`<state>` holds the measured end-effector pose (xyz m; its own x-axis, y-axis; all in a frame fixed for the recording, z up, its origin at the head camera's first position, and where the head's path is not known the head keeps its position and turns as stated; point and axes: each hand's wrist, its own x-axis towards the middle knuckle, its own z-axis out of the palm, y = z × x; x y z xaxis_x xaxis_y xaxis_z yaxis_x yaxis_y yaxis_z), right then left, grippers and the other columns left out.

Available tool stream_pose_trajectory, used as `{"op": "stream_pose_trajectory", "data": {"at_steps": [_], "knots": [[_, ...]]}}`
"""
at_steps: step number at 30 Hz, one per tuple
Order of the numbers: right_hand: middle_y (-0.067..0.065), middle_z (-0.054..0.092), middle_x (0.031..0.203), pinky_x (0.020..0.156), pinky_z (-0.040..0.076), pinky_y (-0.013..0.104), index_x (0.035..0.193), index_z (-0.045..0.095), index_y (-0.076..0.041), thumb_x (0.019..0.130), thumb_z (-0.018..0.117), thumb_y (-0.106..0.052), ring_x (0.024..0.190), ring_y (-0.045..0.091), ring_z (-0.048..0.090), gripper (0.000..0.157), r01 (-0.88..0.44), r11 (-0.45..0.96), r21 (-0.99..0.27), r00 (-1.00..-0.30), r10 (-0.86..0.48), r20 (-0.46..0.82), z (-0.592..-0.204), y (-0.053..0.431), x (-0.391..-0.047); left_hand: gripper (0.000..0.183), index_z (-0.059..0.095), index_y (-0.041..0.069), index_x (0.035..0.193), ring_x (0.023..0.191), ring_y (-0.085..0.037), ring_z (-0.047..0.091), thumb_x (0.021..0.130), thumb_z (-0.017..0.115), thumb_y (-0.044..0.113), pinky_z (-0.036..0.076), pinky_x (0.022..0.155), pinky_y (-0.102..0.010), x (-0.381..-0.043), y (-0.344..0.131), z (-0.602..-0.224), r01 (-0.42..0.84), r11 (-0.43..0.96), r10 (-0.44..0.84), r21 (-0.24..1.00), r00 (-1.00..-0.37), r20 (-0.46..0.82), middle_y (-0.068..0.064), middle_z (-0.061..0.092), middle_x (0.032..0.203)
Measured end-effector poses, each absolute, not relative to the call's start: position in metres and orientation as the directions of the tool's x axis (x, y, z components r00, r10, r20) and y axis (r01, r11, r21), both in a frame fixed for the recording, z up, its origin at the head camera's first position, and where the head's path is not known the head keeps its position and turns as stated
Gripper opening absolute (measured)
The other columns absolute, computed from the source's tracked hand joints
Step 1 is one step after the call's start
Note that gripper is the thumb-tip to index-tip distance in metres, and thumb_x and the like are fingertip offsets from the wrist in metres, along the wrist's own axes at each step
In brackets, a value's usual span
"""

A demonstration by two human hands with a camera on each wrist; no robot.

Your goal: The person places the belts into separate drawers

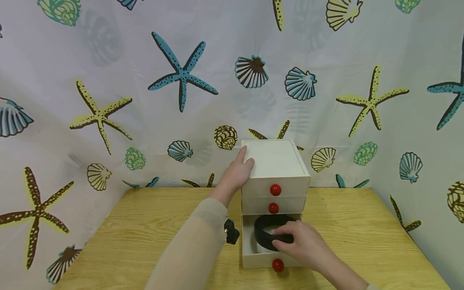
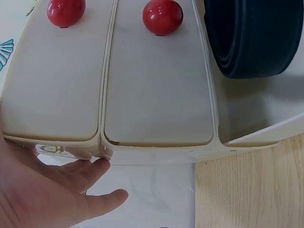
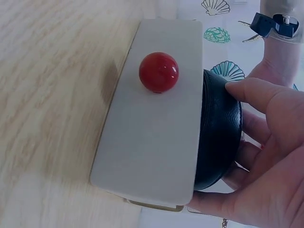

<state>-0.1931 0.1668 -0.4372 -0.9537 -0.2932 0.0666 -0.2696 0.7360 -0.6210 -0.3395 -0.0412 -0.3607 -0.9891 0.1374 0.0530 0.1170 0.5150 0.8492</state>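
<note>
A small white chest of drawers point(image 1: 275, 159) with red knobs stands on the table, its bottom drawer point(image 1: 259, 259) pulled out. In that drawer sits a coiled black leather belt point(image 1: 262, 233), its upper part showing above the drawer front in the right wrist view. My right hand point(image 1: 308, 245) pinches the near side of the coil, thumb outside and fingers reaching inside the loop. My left hand point(image 1: 237, 173) rests against the chest's left side near the top edge, fingers extended. In the left wrist view its fingertips point(image 2: 102, 164) touch the side wall.
The upper two drawers, with their red knobs point(image 1: 275, 189), are closed. Wood-grain table surface point(image 1: 174, 229) lies on both sides of the chest. Close behind it hangs a white curtain point(image 1: 217, 100) printed with starfish and shells. A black device point(image 1: 230, 231) is strapped at my left wrist.
</note>
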Motion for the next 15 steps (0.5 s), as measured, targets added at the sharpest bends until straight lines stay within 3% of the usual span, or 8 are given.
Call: {"op": "stream_pose_trajectory", "data": {"at_steps": [15], "knots": [[-0.009, 0.074, 0.097, 0.081, 0.056, 0.042, 0.107, 0.088, -0.021, 0.094, 0.09, -0.028, 0.09, 0.016, 0.06, 0.015, -0.265, 0.745, -0.612, -0.958, -0.276, 0.079, -0.452, 0.158, -0.201, 0.069, 0.016, 0.024, 0.18, 0.167, -0.04, 0.021, 0.117, 0.037, 0.041, 0.017, 0.134, -0.059, -0.338, -0.042, -0.36, 0.12, 0.522, 0.138, 0.845, -0.989, 0.055, -0.015, 0.022, 0.182]]}}
